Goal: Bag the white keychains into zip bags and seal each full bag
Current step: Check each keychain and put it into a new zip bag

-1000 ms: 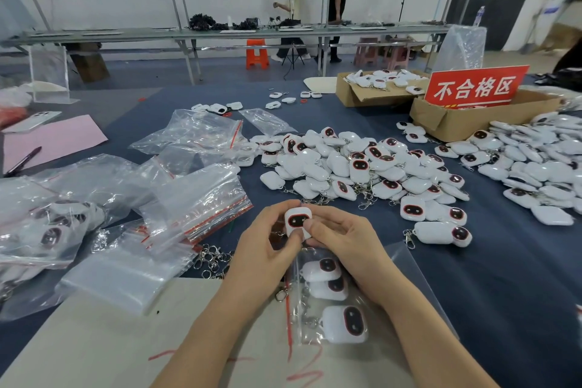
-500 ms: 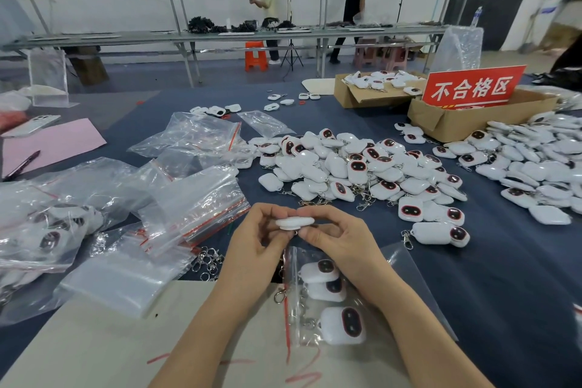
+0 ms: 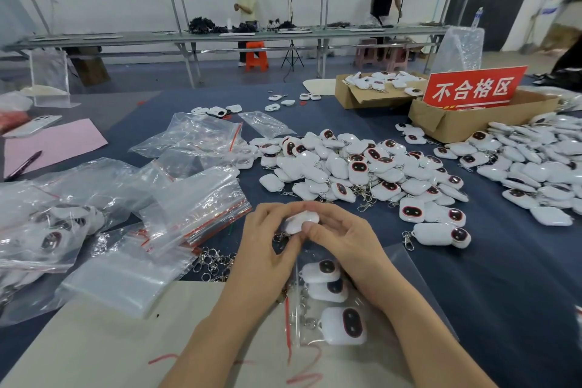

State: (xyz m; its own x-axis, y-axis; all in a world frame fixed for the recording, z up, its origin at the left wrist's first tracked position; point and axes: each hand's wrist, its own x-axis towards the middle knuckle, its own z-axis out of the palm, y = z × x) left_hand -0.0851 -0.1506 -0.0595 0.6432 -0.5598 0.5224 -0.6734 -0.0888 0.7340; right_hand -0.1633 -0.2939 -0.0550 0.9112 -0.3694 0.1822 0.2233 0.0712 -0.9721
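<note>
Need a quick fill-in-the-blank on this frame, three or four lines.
1. The left hand and right hand hold the same white ___.
2. The zip bag beneath them shows ___ pieces inside.
3. The sign on the cardboard box is ___.
4. The paper under the pen is ___.
Missing: keychain; three; red; pink.

The keychains (image 3: 338,167) heaped in the middle are smooth, glossy white plastic with shiny metal clasps (image 3: 408,240). The zip bags (image 3: 195,208) at left are clear, crinkled plastic film. The far-right boxes (image 3: 466,124) are matt brown cardboard.
</note>
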